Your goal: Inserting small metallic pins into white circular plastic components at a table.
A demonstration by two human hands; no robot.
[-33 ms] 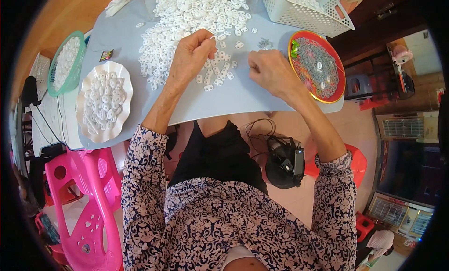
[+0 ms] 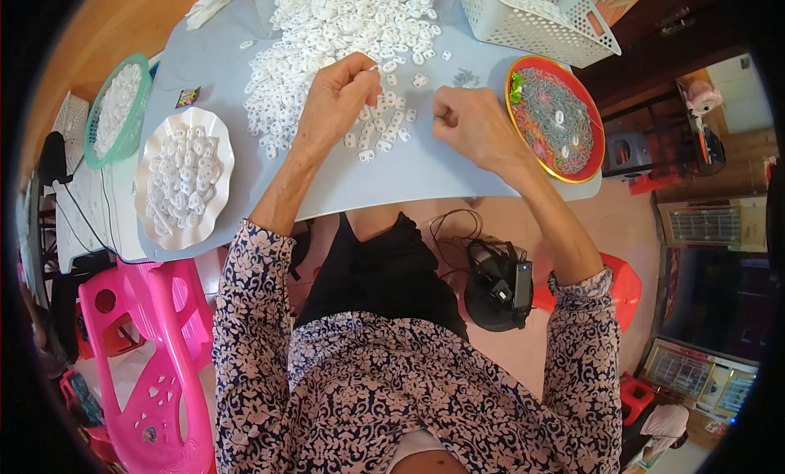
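My left hand is closed in a pinch above the near side of a heap of small white plastic pieces. A bit of one white plastic piece shows at its fingertips. To the right, my right hand is also closed, its thumb and fingers pressed together; whatever is in them is hidden. Loose white pieces with two holes lie between the hands. Just beyond my right hand sits a little pile of grey metal bits. A red round tray with a gold rim holds many more grey bits and several white pieces.
On the grey-blue table, a white scalloped dish of white pieces stands left, near a small wrapper. A green basket is farther left; a white perforated basket stands back right. A pink chair is at lower left.
Both hands keep nearly the same closed poses. My right hand has shifted very slightly left; the things on the table look the same.
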